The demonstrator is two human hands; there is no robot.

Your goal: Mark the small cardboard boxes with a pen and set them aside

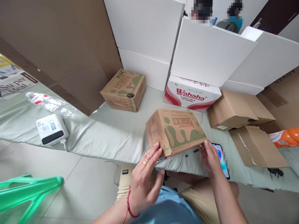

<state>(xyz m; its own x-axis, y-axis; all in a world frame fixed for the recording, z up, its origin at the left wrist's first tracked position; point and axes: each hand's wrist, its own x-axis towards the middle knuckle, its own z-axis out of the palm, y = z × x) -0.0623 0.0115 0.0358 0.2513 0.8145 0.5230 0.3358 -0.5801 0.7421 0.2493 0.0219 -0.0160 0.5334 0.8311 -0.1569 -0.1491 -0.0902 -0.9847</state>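
A brown cardboard box (175, 130) with green splashes and "COCONUT" lettering is tilted at the front of the cloth-covered table, its near edge raised. My left hand (148, 177), with a ring and a red cord at the wrist, has its fingers on the box's near left corner. At the near right corner, my right hand (210, 155) grips the edge, some of its fingers hidden beneath. Just right of that hand lies a phone (220, 158) with its screen lit. A similar coconut box (126, 90) sits farther back on the left.
Behind stand a Wahaha water carton (191, 95) and white panels (210, 49). Plain cardboard boxes (240, 107) and an orange bottle (286, 137) are on the right. A plastic bottle (52, 104) and white power bank (51, 129) lie left. A green stool (30, 193) stands on the floor.
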